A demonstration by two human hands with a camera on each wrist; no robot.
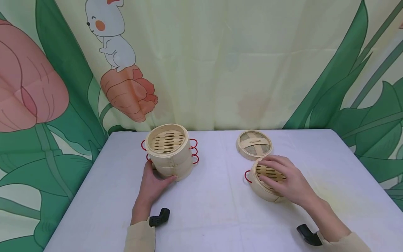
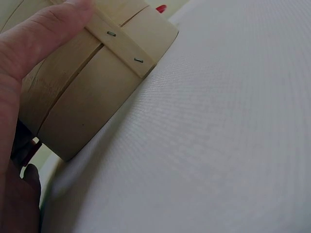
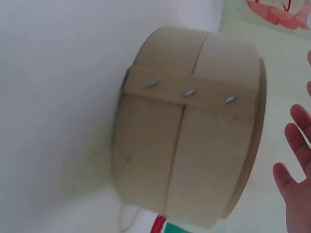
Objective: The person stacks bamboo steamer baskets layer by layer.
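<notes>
My left hand [image 1: 155,182] grips a stack of bamboo steamer baskets [image 1: 170,162] low on its near left side. In the left wrist view the thumb [image 2: 46,29] lies across the stapled seam of the bamboo wall [image 2: 92,92], and the bottom rim meets the white cloth. Slatted bamboo tops the stack, with red loop handles at both sides. Over at the right, my right hand [image 1: 289,178] is above a single bamboo steamer basket [image 1: 262,190], fingers spread. The right wrist view shows this hand [image 3: 301,160] beside the basket's rim, apart from its stapled wall [image 3: 189,131].
Behind the single basket lies a round woven bamboo lid [image 1: 254,143] with a small handle strip. A white cloth covers the table [image 1: 217,217]. At its far edge hangs a curtain [image 1: 220,70] printed with plants, a rabbit and a carrot.
</notes>
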